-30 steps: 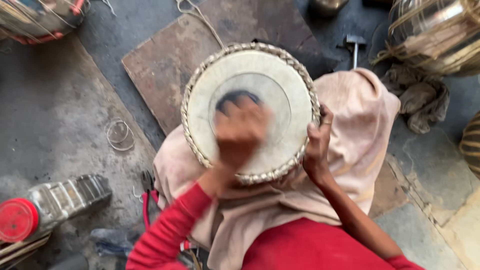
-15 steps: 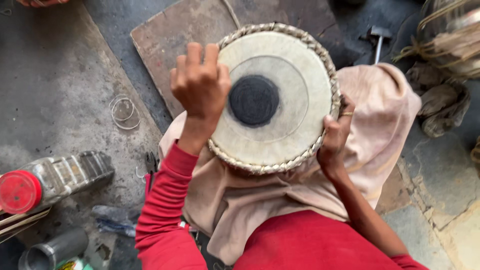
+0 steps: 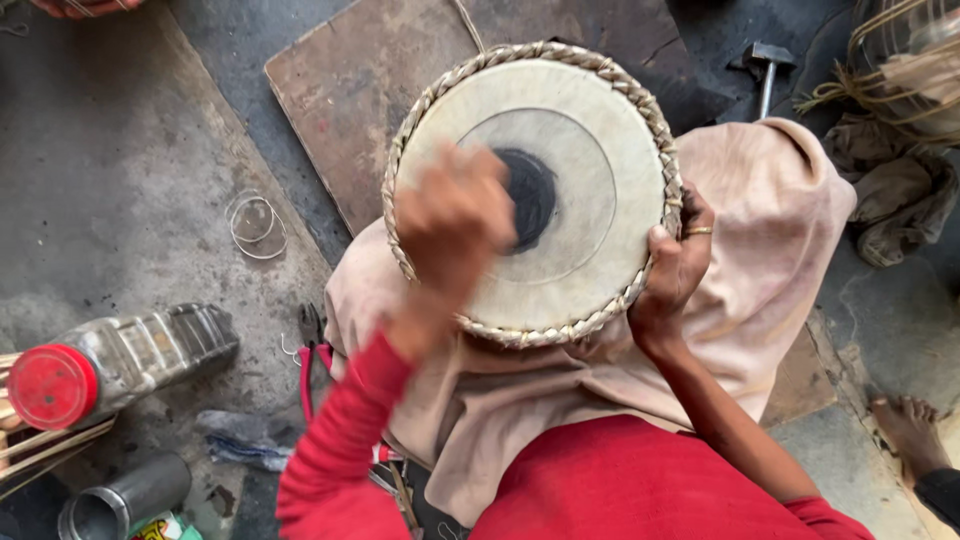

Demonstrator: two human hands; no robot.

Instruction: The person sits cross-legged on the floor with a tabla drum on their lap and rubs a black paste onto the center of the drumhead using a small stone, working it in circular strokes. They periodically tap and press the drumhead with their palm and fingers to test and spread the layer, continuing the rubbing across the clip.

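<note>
On the floor, far left: a clear plastic bottle (image 3: 120, 355) with a red cap lies on its side, thin sticks (image 3: 40, 450) beside it and a metal can (image 3: 125, 495) below.
Floor, left of centre: wire rings (image 3: 257, 225) lie on the grey concrete; red-handled pliers (image 3: 310, 350) lie just beside the cloth's edge.
Board: a flat brown slab (image 3: 340, 110) lies under the drum's far side.
Left hand: the left hand (image 3: 452, 225) is over the drum's left half, blurred; fingers curled loosely, holding nothing that shows. Whether it touches the skin, I cannot tell.
Drum: the drum (image 3: 590, 170) rests on a lap, head up, toward the camera. Pale skin, a grey ring, a black patch (image 3: 530, 195) at the middle, a braided rim all round.
Cloth: a pinkish-beige cloth (image 3: 770, 250) is spread over the lap beneath the drum.
Right hand: the right hand (image 3: 675, 270) clasps the drum's right rim, thumb on the braid, a ring on one finger.
Hammer: a small hammer (image 3: 765, 70) lies on the dark floor past the drum, apart from it.
Far right: a crumpled rag (image 3: 890, 200) lies below another roped drum (image 3: 910, 60); a bare foot (image 3: 910, 430) shows at the lower edge.
</note>
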